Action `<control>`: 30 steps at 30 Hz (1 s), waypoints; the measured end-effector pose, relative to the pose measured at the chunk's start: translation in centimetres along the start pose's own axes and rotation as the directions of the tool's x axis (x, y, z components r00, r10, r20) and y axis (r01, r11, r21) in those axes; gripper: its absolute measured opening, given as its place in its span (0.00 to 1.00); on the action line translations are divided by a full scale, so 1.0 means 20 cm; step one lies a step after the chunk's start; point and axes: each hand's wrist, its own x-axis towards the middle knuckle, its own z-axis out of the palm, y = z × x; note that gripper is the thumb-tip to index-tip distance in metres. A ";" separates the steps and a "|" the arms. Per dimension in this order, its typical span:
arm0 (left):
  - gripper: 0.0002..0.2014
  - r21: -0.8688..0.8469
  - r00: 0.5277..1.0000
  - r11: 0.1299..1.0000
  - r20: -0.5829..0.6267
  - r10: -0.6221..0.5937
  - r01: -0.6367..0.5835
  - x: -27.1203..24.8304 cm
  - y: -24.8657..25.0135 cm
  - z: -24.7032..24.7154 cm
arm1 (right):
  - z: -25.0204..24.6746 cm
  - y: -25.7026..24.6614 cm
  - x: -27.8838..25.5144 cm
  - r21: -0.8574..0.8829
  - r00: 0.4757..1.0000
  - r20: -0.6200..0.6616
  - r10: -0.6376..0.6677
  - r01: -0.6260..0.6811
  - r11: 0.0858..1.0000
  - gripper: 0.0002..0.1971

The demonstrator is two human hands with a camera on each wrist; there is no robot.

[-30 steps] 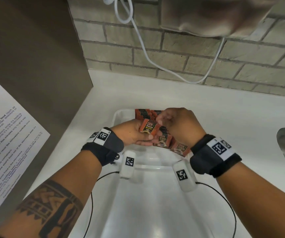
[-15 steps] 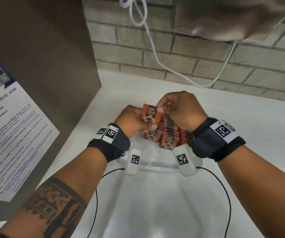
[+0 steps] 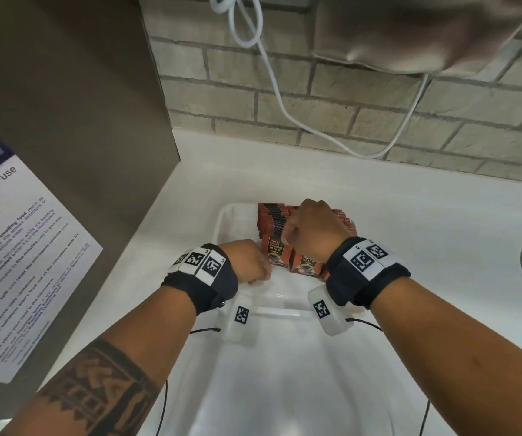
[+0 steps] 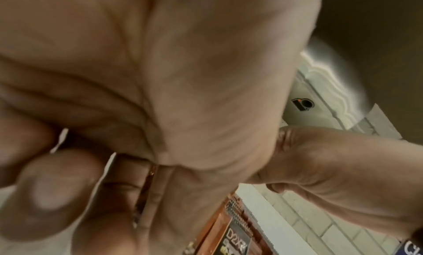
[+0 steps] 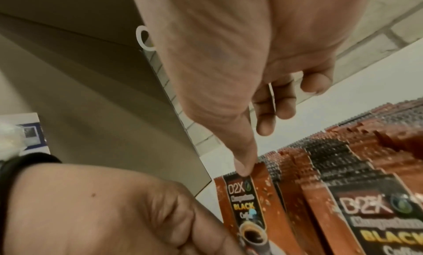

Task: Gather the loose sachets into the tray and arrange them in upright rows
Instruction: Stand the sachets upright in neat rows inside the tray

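The white plastic tray sat on the pale counter; 2 upright rows of glossy orange sachets filled its far end; the right hand pinched the front sachet by its serrated top, probably steadying it; the left hand curled at its foot, grip unclear.

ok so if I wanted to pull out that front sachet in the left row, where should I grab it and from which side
Probably pinch the front sachet by its serrated top edge, coming straight down from above. It stands upright with the row packed right behind it, so only the top strip and printed front are free. The right hand already has its thumb on that edge; the left hand sits low at the sachet's left side.
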 end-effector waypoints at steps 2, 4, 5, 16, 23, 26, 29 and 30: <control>0.07 0.019 0.999 0.999 0.027 0.036 -0.037 0.00 0.03 0.00 | 0.02 0.00 0.02 -0.020 1.000 0.009 0.001 -0.001 1.000 0.10; 0.05 0.023 0.999 0.999 0.030 0.038 -0.039 0.03 0.04 0.00 | 0.03 0.01 0.03 -0.023 1.000 0.005 -0.007 0.007 1.000 0.10; 0.07 0.006 0.999 0.999 0.034 0.042 -0.042 0.03 0.04 0.00 | 0.04 0.02 0.03 -0.029 1.000 0.004 -0.007 0.007 1.000 0.10; 0.13 -0.057 0.999 0.997 0.018 0.043 -0.042 0.09 0.04 0.01 | 0.06 0.06 0.05 -0.020 1.000 -0.003 -0.026 0.026 0.999 0.09; 0.15 -0.141 1.000 0.990 0.003 0.028 -0.027 0.11 0.04 0.02 | 0.02 0.09 0.04 0.128 0.999 -0.051 -0.019 0.026 0.991 0.14; 0.15 -0.163 0.999 0.986 -0.015 0.037 -0.039 0.11 0.03 0.02 | -0.04 0.13 0.01 0.230 0.994 -0.113 0.013 0.014 0.973 0.15; 0.14 -0.205 0.999 0.978 -0.018 0.033 -0.036 0.12 0.02 0.03 | -0.11 0.22 -0.05 0.298 0.981 -0.182 0.061 -0.005 0.955 0.13; 0.14 -0.216 0.999 0.976 -0.021 0.031 -0.035 0.12 0.01 0.03 | -0.14 0.26 -0.07 0.316 0.975 -0.208 0.083 -0.014 0.948 0.12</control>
